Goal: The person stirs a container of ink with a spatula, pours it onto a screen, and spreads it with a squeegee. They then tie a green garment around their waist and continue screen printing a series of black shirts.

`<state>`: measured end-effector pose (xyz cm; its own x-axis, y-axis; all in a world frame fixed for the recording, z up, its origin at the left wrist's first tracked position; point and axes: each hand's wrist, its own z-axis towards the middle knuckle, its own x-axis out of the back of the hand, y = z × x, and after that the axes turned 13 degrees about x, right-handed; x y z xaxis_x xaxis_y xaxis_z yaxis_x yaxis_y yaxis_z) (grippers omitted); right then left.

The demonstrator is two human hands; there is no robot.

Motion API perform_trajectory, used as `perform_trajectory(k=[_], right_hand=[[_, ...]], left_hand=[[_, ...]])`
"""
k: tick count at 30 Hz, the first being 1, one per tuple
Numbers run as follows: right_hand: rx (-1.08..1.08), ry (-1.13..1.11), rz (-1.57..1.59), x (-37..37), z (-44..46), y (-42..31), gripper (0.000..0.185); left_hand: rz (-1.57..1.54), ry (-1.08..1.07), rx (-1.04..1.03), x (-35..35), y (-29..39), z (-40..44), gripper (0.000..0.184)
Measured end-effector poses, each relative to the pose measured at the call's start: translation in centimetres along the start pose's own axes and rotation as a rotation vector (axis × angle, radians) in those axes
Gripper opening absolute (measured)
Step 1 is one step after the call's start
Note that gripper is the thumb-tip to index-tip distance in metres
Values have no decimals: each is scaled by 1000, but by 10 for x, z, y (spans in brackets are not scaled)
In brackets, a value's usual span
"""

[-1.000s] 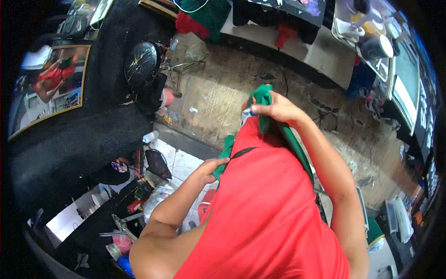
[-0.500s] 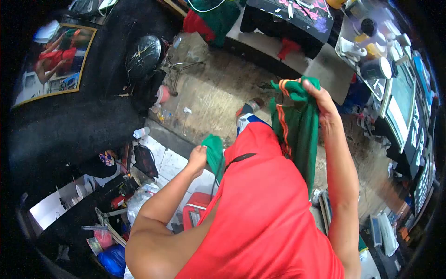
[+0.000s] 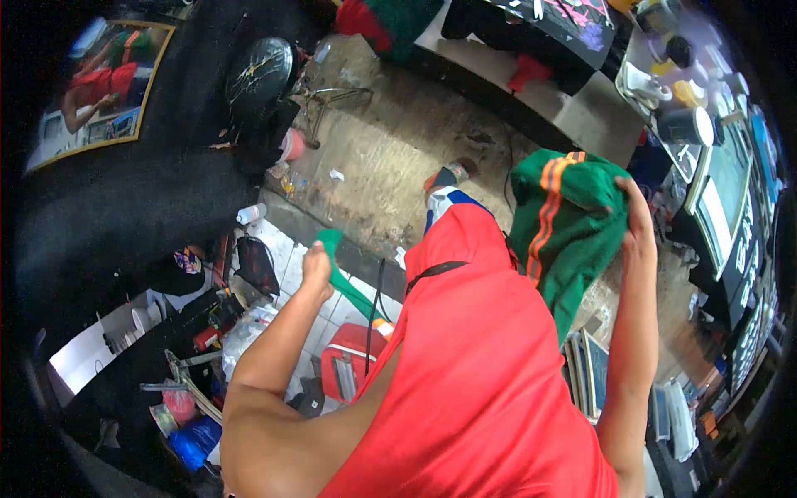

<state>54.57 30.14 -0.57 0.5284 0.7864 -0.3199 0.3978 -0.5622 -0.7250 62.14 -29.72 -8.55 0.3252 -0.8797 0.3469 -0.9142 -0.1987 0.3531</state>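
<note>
A dark green garment (image 3: 573,212) with orange reflective stripes hangs to the right of my red top. My right hand (image 3: 638,209) is closed on its upper right edge, with the cloth bunched and draped below. Over on the left, my left hand (image 3: 317,270) pinches a narrow green strip of cloth (image 3: 353,295) that stretches down toward my waist and ends near an orange-and-pale stripe. My red top (image 3: 481,365) hides the middle, so I cannot tell whether both green parts join.
Behind the left forearm sits a red box (image 3: 349,361) on white tiles. A black round-seated stool (image 3: 261,79) lies by the dark wall under a framed mirror (image 3: 104,91). Shelves with jars (image 3: 685,124) line the right, and a low bench (image 3: 602,116) stands ahead.
My left hand has moved left and slightly up, drawing the green strip out longer. The right hand has moved right and down, and the garment has spread wider with its stripe showing.
</note>
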Motion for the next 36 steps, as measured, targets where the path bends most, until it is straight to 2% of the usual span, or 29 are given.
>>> perform_trajectory(k=[1,2,3,4,6,7,8,9,10,11,12,13,15,16,17,18,19,20,22,24,25,26,28,29,30,31,32,34,36], right_hand=[[5,-56,0,20,-9,0,28],[-27,49,-60,24,-21,2,39],[-33,-86,-169,41,-31,1,43],[-46,-134,-327,83,-25,9,40],[-25,-76,-413,134,-17,26,34],[-24,-75,-413,151,-9,32,34],[126,-36,-279,162,-2,35,31],[282,11,-143,177,4,34,27],[345,83,-59,152,7,29,21],[389,81,25,119,10,27,23],[393,8,7,97,21,25,26],[399,13,-78,57,27,25,31],[512,-149,-214,-24,33,44,31],[437,-125,-364,-81,9,42,33],[445,-243,-366,-117,-3,55,36],[489,-393,-459,-152,-23,57,42],[431,-610,-476,-167,-26,68,45],[516,-866,-567,-173,-18,94,44],[637,-1176,-587,-190,-40,107,40],[621,-1253,-681,-197,-49,88,37],[607,-1309,-774,-199,-52,81,34],[608,-1327,-777,-198,-51,80,34],[566,-1493,-898,-195,-53,83,23],[610,-1503,-758,-194,-62,90,16],[619,-1537,-787,-194,-68,92,16],[583,-1582,-842,-198,-70,91,15],[544,-1622,-894,-200,-74,89,15],[516,-1623,-879,-202,-84,88,17],[497,-1628,-870,-206,-88,84,22]], left_hand=[[20,56,-34,20,-7,20,39],[18,136,-72,35,-9,33,42],[43,208,-40,53,-7,48,43],[71,278,-8,66,-5,56,44],[70,415,-41,73,5,50,45],[172,552,-67,90,-4,80,45],[175,548,-70,83,4,67,45],[143,382,-70,74,16,56,43],[117,215,-66,61,29,40,41],[76,180,-57,43,45,36,36],[-27,70,-80,17,56,27,33],[18,-96,-137,-2,65,28,27],[-20,-447,74,-52,92,-12,24],[112,-588,101,-74,102,-22,24],[242,-727,123,-94,109,-35,31],[347,-825,70,-109,112,-58,44],[446,-916,13,-121,113,-75,59],[431,-909,1,-126,108,-75,59],[493,-1255,-35,-132,96,-68,87],[268,-1366,-38,-134,91,-97,98],[118,-1378,35,-132,87,-108,95],[-102,-1397,-90,-139,78,-104,73],[-142,-1134,-104,-143,83,-100,52],[-252,-1158,-7,-138,86,-98,47],[-364,-1179,88,-132,87,-97,43],[-393,-1076,68,-129,94,-118,40],[-406,-1070,63,-123,94,-121,40],[-502,-1115,117,-113,95,-122,39],[-538,-1159,46,-103,97,-111,39]])
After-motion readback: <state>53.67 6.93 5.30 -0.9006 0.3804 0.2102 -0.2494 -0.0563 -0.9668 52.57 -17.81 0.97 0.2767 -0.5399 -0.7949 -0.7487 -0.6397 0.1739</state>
